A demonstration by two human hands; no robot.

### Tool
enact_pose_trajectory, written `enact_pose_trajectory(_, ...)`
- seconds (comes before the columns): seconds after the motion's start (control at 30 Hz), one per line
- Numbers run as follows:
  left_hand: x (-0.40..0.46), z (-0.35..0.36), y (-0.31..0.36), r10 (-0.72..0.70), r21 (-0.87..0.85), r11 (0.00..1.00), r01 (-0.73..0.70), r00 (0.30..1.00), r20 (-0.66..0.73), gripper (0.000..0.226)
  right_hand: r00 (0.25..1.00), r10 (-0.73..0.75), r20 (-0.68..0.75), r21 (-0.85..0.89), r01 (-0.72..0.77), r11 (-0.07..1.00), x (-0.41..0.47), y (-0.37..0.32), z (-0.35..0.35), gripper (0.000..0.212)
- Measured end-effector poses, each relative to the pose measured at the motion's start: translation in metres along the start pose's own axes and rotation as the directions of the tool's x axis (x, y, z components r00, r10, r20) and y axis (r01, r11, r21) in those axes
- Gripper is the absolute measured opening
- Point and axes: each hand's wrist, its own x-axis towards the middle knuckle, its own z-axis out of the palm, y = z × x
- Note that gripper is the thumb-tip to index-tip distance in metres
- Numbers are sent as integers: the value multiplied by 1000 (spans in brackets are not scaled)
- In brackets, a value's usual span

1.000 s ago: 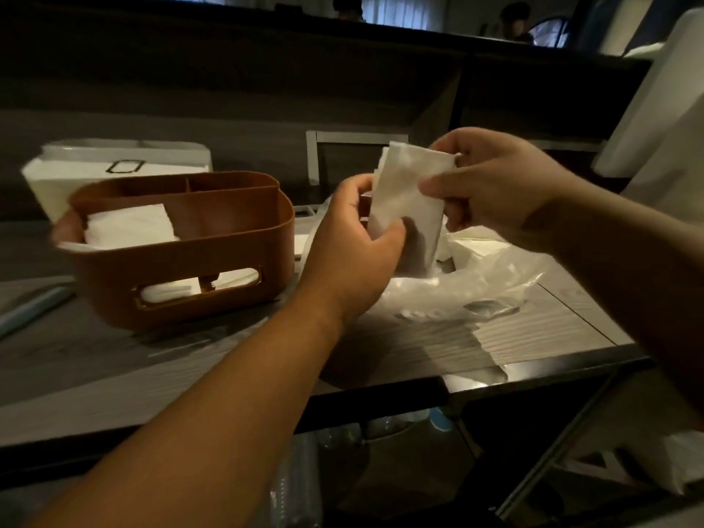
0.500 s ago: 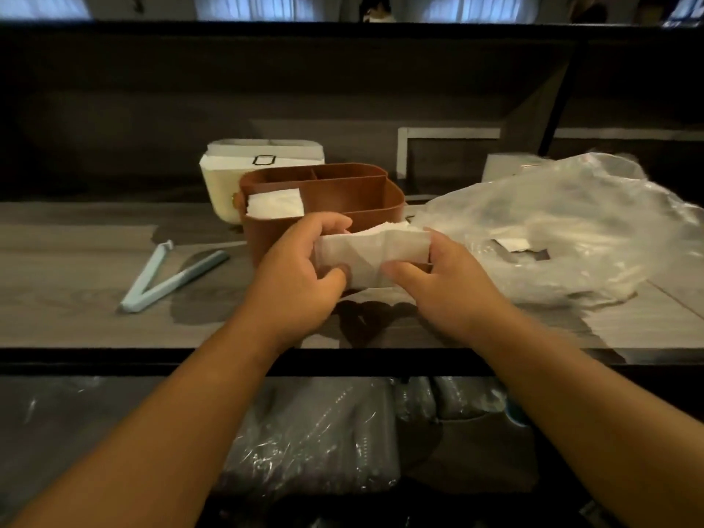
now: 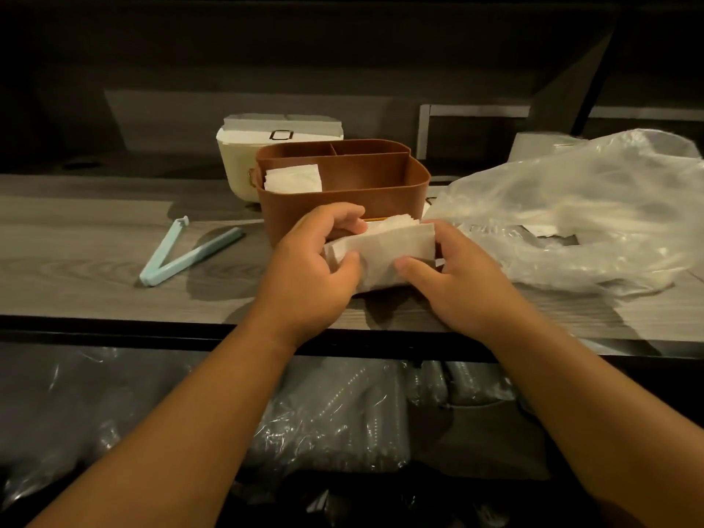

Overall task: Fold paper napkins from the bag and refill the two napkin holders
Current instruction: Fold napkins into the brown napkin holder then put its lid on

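Bag [image 3: 571, 207] right of holder [image 3: 343, 192]

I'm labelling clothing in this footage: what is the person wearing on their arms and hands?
Nothing visible. The left hand and right hand are bare, with no gloves, rings, watch or bracelets showing. Both forearms are uncovered down to the frame's edge; no sleeves appear.

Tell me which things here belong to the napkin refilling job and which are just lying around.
Part of the job:
napkin stack, held by left hand and right hand
brown holder
white holder
plastic bag

Just lying about:
blue bag clip
wrapped packs under the counter
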Motion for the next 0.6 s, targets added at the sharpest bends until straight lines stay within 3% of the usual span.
enact_pose_trajectory(0.33,0,0,1,43,43,998,-46,996,79,53,999,-37,6,158,36,987,-2,4,-2,54)
enact_pose_trajectory(0.6,0,1,0,33,93,995,-43,994,104,48,996,-77,54,121,70,990,-1,4,-2,64)
